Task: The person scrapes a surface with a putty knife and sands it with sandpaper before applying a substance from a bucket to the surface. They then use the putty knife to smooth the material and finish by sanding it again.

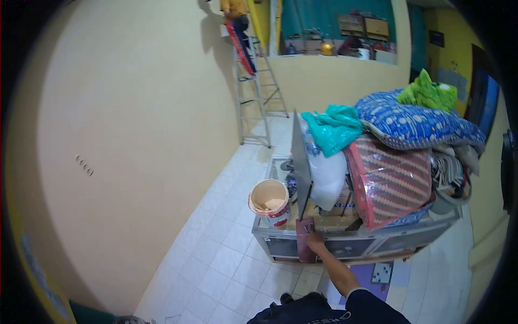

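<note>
dark-sleeved right hand [314, 239] grips a maroon sanding block [304, 244], fingers closed, paint bucket [270, 202] just left, wall [124, 135] apparently untouched.

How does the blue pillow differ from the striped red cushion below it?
The blue pillow lies flat on top of the pile; the striped red cushion stands tilted on its edge. The blue pillow has a small dotted print; the red cushion has zigzag stripes and a shiny plastic cover. Both rest on the cabinet.

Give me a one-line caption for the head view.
Right hand grips a maroon cloth at a cluttered cabinet beside a paint bucket; another person stands on a ladder.
</note>
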`<state>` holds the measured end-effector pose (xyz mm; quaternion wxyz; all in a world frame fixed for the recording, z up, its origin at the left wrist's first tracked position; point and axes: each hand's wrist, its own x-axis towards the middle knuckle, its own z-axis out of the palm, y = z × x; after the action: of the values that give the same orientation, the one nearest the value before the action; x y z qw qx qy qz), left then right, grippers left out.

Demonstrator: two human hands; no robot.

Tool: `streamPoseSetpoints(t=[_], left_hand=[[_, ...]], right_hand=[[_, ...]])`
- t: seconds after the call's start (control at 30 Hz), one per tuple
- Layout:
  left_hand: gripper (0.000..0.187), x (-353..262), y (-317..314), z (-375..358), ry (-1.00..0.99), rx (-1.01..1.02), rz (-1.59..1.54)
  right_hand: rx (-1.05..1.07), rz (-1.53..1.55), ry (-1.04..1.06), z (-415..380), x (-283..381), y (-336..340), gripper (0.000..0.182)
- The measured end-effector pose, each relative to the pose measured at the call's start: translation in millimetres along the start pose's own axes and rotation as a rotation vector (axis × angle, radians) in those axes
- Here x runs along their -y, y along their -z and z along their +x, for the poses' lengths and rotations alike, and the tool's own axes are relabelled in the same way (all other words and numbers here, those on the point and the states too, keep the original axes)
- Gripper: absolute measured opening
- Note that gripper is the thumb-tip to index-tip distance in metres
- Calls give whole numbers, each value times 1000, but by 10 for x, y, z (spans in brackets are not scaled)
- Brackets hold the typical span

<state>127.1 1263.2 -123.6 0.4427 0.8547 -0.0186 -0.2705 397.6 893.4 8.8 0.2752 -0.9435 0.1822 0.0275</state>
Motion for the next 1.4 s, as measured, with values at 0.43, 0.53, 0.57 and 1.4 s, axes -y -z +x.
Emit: streamPoseSetpoints(t=[0.43,0.53,0.57,1.4], left_hand=[[53,-107,566,676,391,109,-446],[53,-311,593,694,342,115,-433],[52,-361,574,690,363,92,-432],[69,-3275,651,2162,-616,-164,685]], right_hand=[[35,-62,38,5,1,-102,39],[1,15,-8,-208,234,145,32],[-1,15,-3,-159,284,174,32],[46,-29,61,-22,348,377,31]])
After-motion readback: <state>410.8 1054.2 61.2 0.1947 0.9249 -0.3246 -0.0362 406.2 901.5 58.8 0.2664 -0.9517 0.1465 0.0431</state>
